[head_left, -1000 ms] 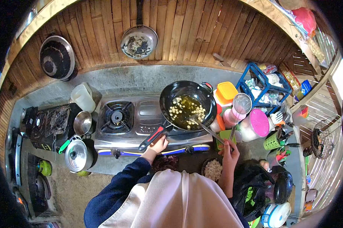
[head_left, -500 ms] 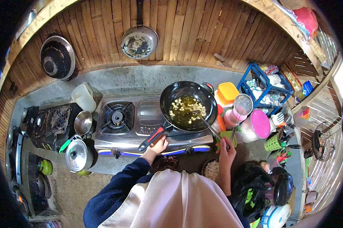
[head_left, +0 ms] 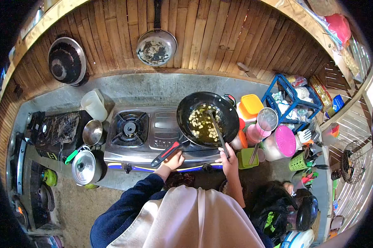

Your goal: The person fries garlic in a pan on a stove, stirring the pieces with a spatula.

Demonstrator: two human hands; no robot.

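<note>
A black wok [head_left: 186, 106] sits on the right burner of the stove [head_left: 163, 124], with small pale pieces [head_left: 199, 124] frying in oil inside it. My right hand [head_left: 229, 160] grips the handle of a long dark spatula [head_left: 217, 129], whose head is down in the oil. My left hand [head_left: 175, 160] is curled closed at the stove's front edge, right against the wok's red-and-black handle [head_left: 166, 153]. The handle overlaps part of that hand, and I cannot tell whether the fingers hold it.
The left burner [head_left: 130, 127] has nothing on it. A lidded pot [head_left: 84, 167] and a small saucepan [head_left: 92, 132] stand farther left. Right of the wok are a strainer [head_left: 267, 120], a pink-lidded jar [head_left: 284, 138], a green container [head_left: 247, 158] and a blue rack [head_left: 291, 99].
My right hand has moved left with the spatula, whose head has swung up toward the far side of the wok. The pale pieces have shifted left and forward. My left hand stays by the handle.
</note>
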